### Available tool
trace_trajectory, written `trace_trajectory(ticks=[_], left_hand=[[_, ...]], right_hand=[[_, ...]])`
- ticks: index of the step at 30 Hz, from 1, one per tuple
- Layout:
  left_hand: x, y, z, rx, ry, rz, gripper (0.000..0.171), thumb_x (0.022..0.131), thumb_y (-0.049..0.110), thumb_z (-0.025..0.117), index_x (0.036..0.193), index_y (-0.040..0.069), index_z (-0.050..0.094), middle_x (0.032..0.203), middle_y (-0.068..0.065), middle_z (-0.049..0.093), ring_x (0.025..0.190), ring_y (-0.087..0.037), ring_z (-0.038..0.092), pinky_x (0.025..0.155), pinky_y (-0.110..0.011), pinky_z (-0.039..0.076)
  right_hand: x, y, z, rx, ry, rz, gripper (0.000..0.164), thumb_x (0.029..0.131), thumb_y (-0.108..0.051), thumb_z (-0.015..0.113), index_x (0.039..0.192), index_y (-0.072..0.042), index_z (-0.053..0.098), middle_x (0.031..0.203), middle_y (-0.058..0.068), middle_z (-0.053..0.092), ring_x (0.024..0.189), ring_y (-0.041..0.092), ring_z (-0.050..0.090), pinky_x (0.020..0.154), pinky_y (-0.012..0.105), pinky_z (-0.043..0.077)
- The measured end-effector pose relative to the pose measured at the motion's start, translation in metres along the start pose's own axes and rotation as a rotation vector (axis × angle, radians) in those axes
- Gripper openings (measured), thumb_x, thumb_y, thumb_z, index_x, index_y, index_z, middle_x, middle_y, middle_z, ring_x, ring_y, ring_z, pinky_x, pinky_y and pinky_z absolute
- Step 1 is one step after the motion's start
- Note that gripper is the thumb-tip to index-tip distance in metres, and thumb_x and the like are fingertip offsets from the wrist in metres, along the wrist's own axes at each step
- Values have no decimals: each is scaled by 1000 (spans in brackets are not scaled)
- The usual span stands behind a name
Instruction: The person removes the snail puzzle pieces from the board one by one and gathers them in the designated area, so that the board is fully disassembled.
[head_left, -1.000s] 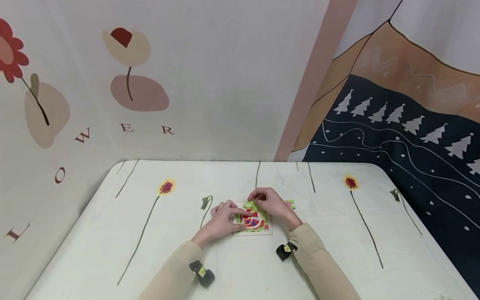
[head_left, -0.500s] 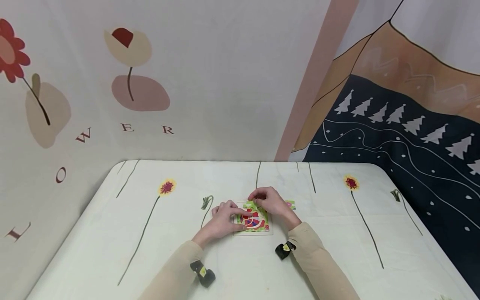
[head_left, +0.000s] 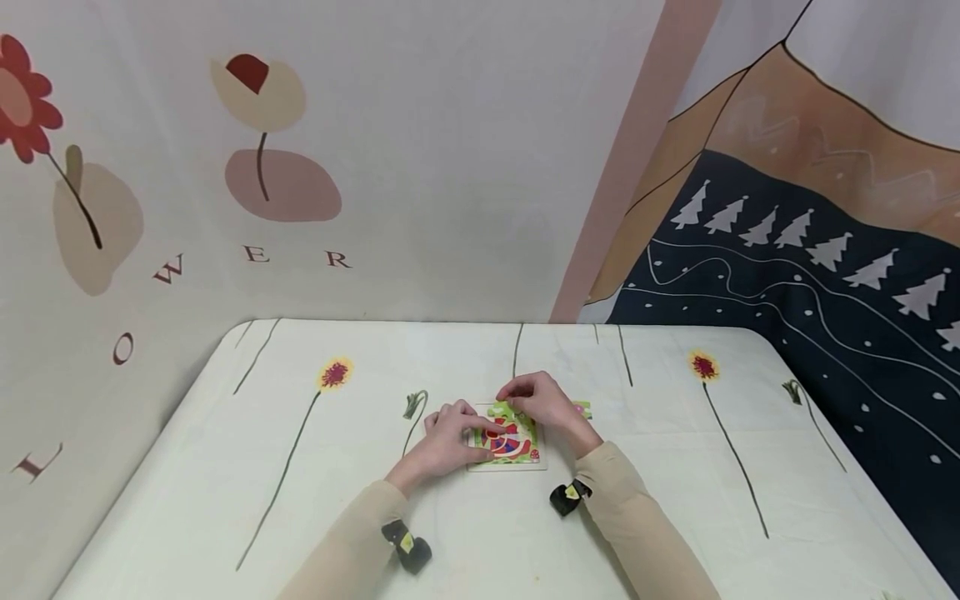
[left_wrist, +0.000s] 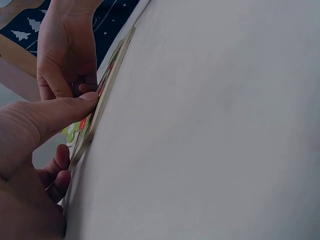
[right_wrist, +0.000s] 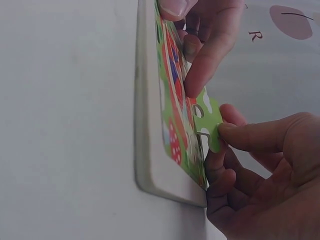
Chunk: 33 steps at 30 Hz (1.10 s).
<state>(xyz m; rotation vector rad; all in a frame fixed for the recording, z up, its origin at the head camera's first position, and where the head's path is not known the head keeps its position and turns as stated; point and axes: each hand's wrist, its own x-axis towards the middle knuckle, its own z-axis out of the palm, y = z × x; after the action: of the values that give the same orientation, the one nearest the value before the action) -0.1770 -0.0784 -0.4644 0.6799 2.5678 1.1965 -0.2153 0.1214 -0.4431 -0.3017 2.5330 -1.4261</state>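
A shallow jigsaw puzzle (head_left: 528, 446) with a pale frame lies mid-table, its picture red, blue and green with a spotted mushroom in the near right corner. From the left, my left hand (head_left: 448, 442) reaches over it; in the right wrist view the thumb and index fingertips press on the picture while other fingers stay curled by the far side. My right hand (head_left: 546, 406) pinches a green puzzle piece (right_wrist: 211, 122) between thumb and fingers at the puzzle's far edge. The piece's notched side overlaps the picture's edge, and its lower fingers touch the frame's corner.
Another green piece with a pink spot (head_left: 582, 409) lies just right of the puzzle, partly behind the right wrist. The white tablecloth (head_left: 247, 467) has printed flowers. Behind the table hangs a printed curtain (head_left: 450, 167). Black wrist cameras sit on both sleeves.
The right hand has shifted very slightly at the puzzle's far edge, still pinching the piece. The left hand stays in place on the puzzle.
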Motion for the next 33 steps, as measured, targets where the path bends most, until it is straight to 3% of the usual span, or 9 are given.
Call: trace_trajectory(ticks=[14,24,33], left_hand=[[1,2,-1,16,-15,-8,32,80,20,79,111,21,74,95,4,43,91,-19,37,93,-55,15],[2,2,-2,16,-17,-1,32,79,18,79,111,23,74,93,3,43,88,-19,36,91,-54,15],[2,2,-2,13,-21,10,32,79,19,79,110,24,74,92,3,44,87,-19,36,89,-53,15]], right_hand=[[-1,-4,-2,25,-6,23,18,90,7,58,94,0,74,90,6,68,81,17,57,73,29,45],[-2,-4,-5,102,-7,62,18,90,6,58,96,0,74,93,5,68,86,17,59,76,30,47],[-7,-2,-6,56,4,45,17,91,4,58,96,-1,74,93,5,68,82,16,56,70,28,45]])
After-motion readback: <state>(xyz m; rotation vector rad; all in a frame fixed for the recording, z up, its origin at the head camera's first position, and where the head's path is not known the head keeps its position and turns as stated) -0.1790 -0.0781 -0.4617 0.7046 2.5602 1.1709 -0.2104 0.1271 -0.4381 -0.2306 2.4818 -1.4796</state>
